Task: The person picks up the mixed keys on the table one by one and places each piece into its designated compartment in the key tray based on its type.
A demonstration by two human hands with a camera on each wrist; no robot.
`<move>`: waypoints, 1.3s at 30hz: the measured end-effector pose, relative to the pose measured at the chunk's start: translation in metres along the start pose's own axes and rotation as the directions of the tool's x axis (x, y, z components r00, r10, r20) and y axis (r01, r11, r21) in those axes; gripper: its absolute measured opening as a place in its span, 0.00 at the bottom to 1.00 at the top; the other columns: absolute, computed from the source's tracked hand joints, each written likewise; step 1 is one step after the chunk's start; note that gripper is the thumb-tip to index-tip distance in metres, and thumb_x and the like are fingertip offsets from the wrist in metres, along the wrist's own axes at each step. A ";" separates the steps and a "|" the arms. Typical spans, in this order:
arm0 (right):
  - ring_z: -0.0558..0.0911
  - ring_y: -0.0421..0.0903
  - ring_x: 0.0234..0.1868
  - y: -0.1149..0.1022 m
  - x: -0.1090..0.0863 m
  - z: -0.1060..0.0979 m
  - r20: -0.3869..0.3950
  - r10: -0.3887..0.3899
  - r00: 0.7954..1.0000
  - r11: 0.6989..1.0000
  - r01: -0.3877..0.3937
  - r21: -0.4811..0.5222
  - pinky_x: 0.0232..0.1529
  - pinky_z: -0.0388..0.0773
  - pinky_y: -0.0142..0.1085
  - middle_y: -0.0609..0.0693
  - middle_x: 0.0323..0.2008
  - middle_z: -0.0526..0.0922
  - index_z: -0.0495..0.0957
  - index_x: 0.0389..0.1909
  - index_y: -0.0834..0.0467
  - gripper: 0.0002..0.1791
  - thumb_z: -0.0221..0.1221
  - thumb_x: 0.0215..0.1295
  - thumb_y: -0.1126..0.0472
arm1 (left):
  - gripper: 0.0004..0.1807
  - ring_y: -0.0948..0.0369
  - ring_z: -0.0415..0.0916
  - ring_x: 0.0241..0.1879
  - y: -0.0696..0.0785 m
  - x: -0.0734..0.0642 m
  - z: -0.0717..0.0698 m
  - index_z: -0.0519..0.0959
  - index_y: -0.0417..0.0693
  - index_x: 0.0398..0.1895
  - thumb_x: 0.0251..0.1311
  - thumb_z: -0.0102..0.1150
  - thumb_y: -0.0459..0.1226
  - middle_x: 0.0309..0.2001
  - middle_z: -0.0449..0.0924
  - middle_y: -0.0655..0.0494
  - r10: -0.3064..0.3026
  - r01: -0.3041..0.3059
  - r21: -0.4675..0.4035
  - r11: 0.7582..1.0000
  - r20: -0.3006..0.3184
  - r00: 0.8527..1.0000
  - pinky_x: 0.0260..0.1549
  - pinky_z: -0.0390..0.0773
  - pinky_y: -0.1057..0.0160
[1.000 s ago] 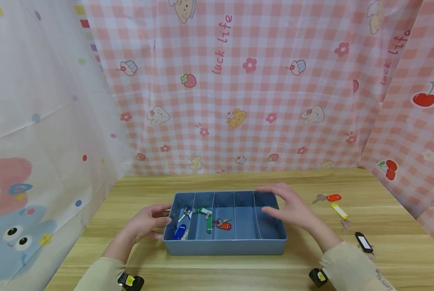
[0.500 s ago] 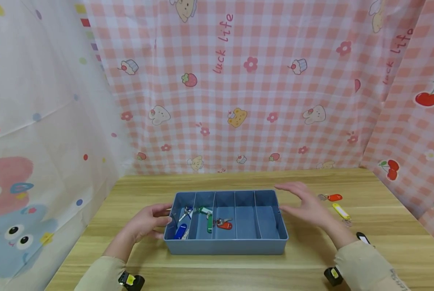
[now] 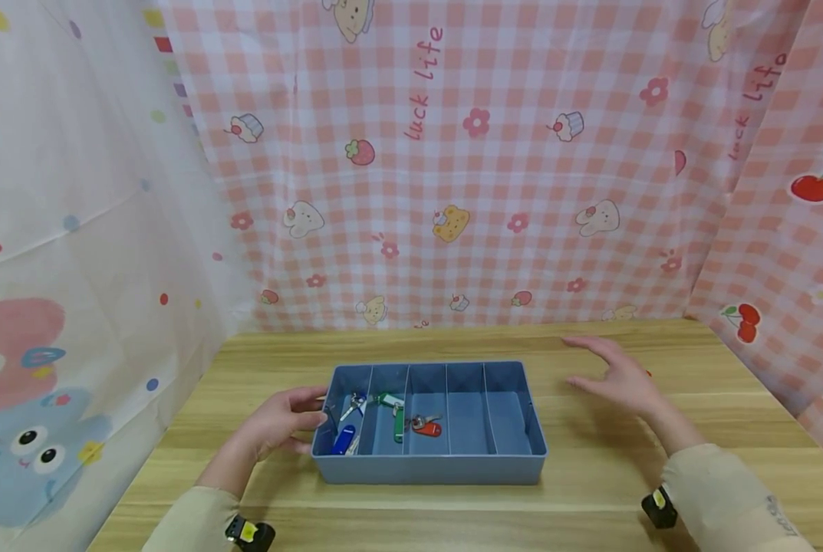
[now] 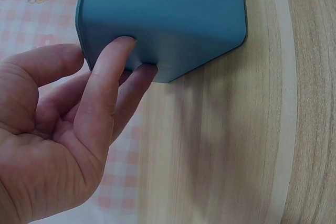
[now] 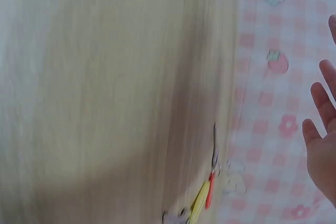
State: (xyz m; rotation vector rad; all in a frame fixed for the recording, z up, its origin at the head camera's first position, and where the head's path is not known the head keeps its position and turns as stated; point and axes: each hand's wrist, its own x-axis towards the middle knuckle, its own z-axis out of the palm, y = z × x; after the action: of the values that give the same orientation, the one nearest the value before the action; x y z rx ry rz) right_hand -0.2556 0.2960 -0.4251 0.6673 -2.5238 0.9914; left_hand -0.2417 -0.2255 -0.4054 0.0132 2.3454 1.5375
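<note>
A blue-grey divided box point(image 3: 428, 469) sits on the table. My left hand point(image 3: 273, 425) touches its left end; in the left wrist view the fingertips rest against the outer wall point(image 4: 168, 45), fingers slightly bent. Keys with blue tags point(image 3: 343, 441) lie in the leftmost compartment, and green-tagged keys point(image 3: 399, 424) in the one beside it. The middle compartment holds a key with a red tag point(image 3: 428, 430). Apart from the box, on its right, my right hand point(image 3: 621, 383) hovers with fingers spread and nothing held. Below it in the right wrist view lie a yellow tag point(image 5: 198, 203) and a red tag point(image 5: 210, 190).
The wooden table point(image 3: 480, 521) meets a pink checked cloth point(image 3: 480, 176) at the back and right. A white printed cloth point(image 3: 100, 230) hangs on the left. My right arm mostly covers the loose tagged keys in the head view.
My right hand has moved off the box's right end and away to the right, toward the loose keys, which are now mostly covered. The left hand stays at the box.
</note>
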 end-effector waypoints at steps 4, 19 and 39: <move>0.68 0.66 0.61 0.010 0.000 -0.010 0.023 0.067 0.998 0.997 -0.067 0.036 0.54 0.70 0.59 0.67 0.62 0.72 0.72 0.64 0.66 0.32 0.70 0.59 0.65 | 0.30 0.49 0.79 0.47 0.000 -0.001 0.000 0.67 0.37 0.70 0.63 0.61 0.29 0.63 0.71 0.33 0.002 -0.002 0.003 1.000 -0.003 1.000 0.29 0.85 0.52; 0.62 0.69 0.65 0.044 -0.006 -0.033 0.096 0.220 0.971 0.963 -0.231 0.135 0.59 0.56 0.70 0.69 0.66 0.67 0.65 0.69 0.67 0.35 0.67 0.63 0.63 | 0.31 0.50 0.79 0.47 0.000 -0.001 0.001 0.67 0.37 0.70 0.63 0.61 0.29 0.63 0.71 0.33 -0.001 0.001 0.010 1.000 -0.014 1.000 0.30 0.85 0.52; 0.61 0.72 0.65 0.074 -0.026 -0.038 0.174 0.261 0.950 0.956 -0.279 0.087 0.57 0.66 0.64 0.74 0.66 0.63 0.64 0.68 0.72 0.33 0.64 0.64 0.69 | 0.30 0.49 0.79 0.46 0.000 -0.001 0.000 0.67 0.37 0.70 0.64 0.61 0.29 0.63 0.71 0.33 0.003 -0.003 0.017 1.000 -0.016 1.000 0.30 0.85 0.52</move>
State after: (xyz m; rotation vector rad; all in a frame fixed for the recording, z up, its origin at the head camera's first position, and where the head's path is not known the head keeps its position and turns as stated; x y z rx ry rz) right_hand -0.2685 0.3782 -0.4513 0.4529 -2.7727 1.2227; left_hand -0.2402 -0.2252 -0.4049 0.0086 2.3717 1.5239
